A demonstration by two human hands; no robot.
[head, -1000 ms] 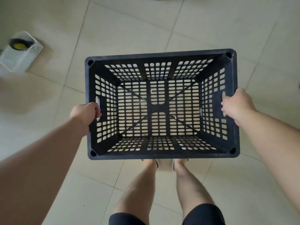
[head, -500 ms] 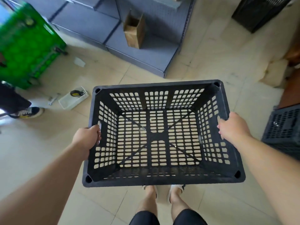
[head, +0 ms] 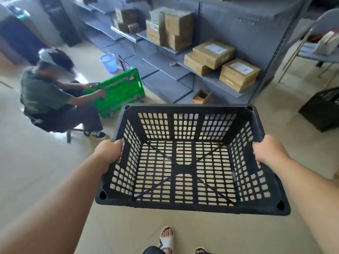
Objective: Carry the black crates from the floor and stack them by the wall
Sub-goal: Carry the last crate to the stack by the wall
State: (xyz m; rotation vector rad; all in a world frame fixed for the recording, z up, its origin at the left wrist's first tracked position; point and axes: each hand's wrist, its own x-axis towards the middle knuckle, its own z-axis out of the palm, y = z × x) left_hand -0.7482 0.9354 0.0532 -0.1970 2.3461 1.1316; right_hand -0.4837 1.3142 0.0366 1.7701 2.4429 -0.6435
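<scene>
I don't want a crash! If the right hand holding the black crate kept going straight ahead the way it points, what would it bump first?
Probably the grey shelving, around its cardboard boxes. The right hand grips the black crate, whose far rim would likely arrive first. Bare floor lies between; depth is unclear.

Black crate point(head: 190, 162) held off the floor, left hand point(head: 110, 150) and right hand point(head: 268, 152) clamped on its side walls. Second black crate point(head: 321, 109) on floor at right, shelving point(head: 229, 21) ahead.
</scene>
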